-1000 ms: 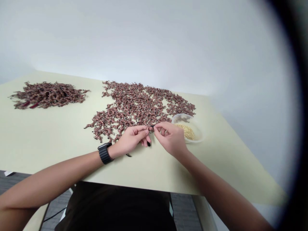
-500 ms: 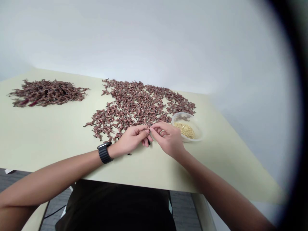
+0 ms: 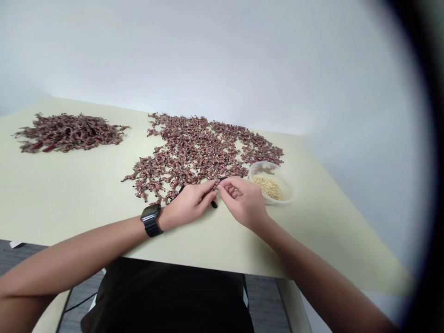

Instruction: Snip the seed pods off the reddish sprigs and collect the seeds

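Observation:
My left hand [image 3: 192, 202] is pinched round a thin black rod [image 3: 181, 188], whose other end [image 3: 214, 204] shows below the fingers. My right hand [image 3: 242, 201] meets the left at the fingertips, with a small dark piece [image 3: 222, 178] at its finger ends. The exact grip is partly hidden by the fingers. Just beyond both hands lies a wide, patchy layer of small reddish-brown pieces [image 3: 197, 152], touching the left hand's far side. A dark smartwatch [image 3: 151, 220] is on my left wrist.
A clear plastic bowl [image 3: 258, 163] with pale yellow granules [image 3: 268, 188] stands right of my right hand. A denser heap of reddish-brown pieces [image 3: 69, 133] lies at the far left of the pale table [image 3: 62, 199]. A grey floor [image 3: 21, 254] shows below the table edge.
The black rod in my left hand has turned, its end now rising beyond the hand's far side. My hands have parted slightly, and the view has shifted a little.

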`<state>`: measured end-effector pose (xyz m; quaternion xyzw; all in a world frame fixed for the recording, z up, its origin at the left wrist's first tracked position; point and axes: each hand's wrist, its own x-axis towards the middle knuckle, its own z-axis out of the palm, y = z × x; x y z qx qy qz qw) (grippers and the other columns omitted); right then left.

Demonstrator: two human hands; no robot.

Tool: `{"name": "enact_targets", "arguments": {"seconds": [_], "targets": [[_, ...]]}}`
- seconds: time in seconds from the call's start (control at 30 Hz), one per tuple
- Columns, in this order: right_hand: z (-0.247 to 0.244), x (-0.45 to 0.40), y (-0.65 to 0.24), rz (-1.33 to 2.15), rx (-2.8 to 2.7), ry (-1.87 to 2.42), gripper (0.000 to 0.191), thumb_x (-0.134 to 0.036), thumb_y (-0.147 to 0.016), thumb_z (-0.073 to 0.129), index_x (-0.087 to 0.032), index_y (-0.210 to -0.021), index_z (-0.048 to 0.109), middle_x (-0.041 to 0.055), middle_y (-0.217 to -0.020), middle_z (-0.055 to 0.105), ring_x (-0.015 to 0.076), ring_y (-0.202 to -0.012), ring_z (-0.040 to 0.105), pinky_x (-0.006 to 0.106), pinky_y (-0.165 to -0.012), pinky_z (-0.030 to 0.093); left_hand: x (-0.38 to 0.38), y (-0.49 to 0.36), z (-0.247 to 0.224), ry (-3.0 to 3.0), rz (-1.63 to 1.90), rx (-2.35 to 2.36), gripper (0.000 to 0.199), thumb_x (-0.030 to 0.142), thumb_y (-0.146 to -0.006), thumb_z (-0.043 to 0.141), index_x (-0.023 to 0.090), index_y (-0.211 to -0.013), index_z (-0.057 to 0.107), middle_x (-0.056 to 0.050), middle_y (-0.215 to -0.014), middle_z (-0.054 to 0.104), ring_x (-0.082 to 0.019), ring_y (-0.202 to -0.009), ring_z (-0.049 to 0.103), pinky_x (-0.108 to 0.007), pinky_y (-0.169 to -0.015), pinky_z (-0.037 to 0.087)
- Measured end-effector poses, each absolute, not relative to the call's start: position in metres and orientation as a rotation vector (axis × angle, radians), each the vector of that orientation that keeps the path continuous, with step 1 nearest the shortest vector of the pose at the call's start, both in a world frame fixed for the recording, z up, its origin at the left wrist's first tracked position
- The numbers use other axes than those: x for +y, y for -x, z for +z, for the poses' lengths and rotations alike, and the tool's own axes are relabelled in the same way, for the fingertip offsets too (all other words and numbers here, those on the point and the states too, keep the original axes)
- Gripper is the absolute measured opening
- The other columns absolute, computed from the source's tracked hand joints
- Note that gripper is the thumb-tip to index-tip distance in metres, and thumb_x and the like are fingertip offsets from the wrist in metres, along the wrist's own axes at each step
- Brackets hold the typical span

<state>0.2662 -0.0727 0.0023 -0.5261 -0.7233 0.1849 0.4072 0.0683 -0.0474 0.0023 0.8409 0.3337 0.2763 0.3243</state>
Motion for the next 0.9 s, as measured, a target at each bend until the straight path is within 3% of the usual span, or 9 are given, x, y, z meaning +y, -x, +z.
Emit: {"name": "enact_targets", "arguments": {"seconds": [0.13,0.33,0.47,0.6,0.77,0.9], "targets": [[0.003,-0.070,-0.268,1.008,-1.568,1.356,0.019,-0.037,-0.090,0.064,-0.020,-0.083,0.066,-0.0002,-0.064,0.062,0.0123,-0.049,0.053,0.026,-0.048,0.044,-0.047,-0.067,-0.002,-2.313,0.687,0.888,0.040,0.031,-0.104,0.042,0.019,-0.140,0.054,-0.008,-0.107,0.072,-0.019,-0.085,0.066,-0.027,-0.079,0.045],[0.005,-0.065,-0.274,1.360,-1.434,1.243,0.026,-0.043,-0.091,0.064,-0.019,-0.081,0.062,-0.0030,-0.058,0.058,0.0102,-0.044,0.049,0.025,-0.044,0.042,-0.044,-0.065,-0.003,-2.352,0.654,0.857,0.044,0.032,-0.105,0.040,0.019,-0.146,0.049,-0.009,-0.106,0.071,-0.018,-0.084,0.066,-0.027,-0.080,0.045],[0.003,-0.064,-0.275,1.226,-1.556,1.252,0.023,-0.042,-0.091,0.064,-0.020,-0.087,0.063,-0.0030,-0.062,0.060,0.0106,-0.047,0.053,0.025,-0.047,0.045,-0.044,-0.065,0.003,-2.280,0.663,0.817,0.030,0.031,-0.105,0.042,0.018,-0.123,0.062,-0.004,-0.094,0.071,-0.014,-0.074,0.062,-0.024,-0.072,0.043],[0.004,-0.065,-0.277,0.870,-1.785,1.295,0.016,-0.036,-0.094,0.061,-0.021,-0.090,0.066,0.0006,-0.074,0.064,0.0131,-0.060,0.057,0.026,-0.052,0.046,-0.046,-0.067,0.008,-2.149,0.682,0.813,0.027,0.031,-0.104,0.044,0.017,-0.098,0.065,-0.001,-0.083,0.069,-0.010,-0.066,0.059,-0.021,-0.068,0.042],[0.002,-0.064,-0.281,0.355,-2.102,1.188,0.015,-0.026,-0.098,0.053,-0.022,-0.093,0.067,0.0041,-0.079,0.063,0.0170,-0.072,0.056,0.031,-0.070,0.045,-0.047,-0.069,0.008,-2.011,0.684,0.803,0.027,0.033,-0.104,0.045,0.016,-0.094,0.065,0.000,-0.078,0.069,-0.009,-0.059,0.055,-0.020,-0.062,0.041],[-0.001,-0.064,-0.280,0.347,-2.132,1.180,0.018,-0.025,-0.099,0.051,-0.021,-0.090,0.066,0.0037,-0.078,0.063,0.0172,-0.073,0.056,0.031,-0.070,0.044,-0.048,-0.069,0.007,-2.010,0.683,0.809,0.027,0.033,-0.103,0.046,0.016,-0.092,0.065,0.001,-0.075,0.068,-0.009,-0.059,0.056,-0.020,-0.061,0.040]]}}
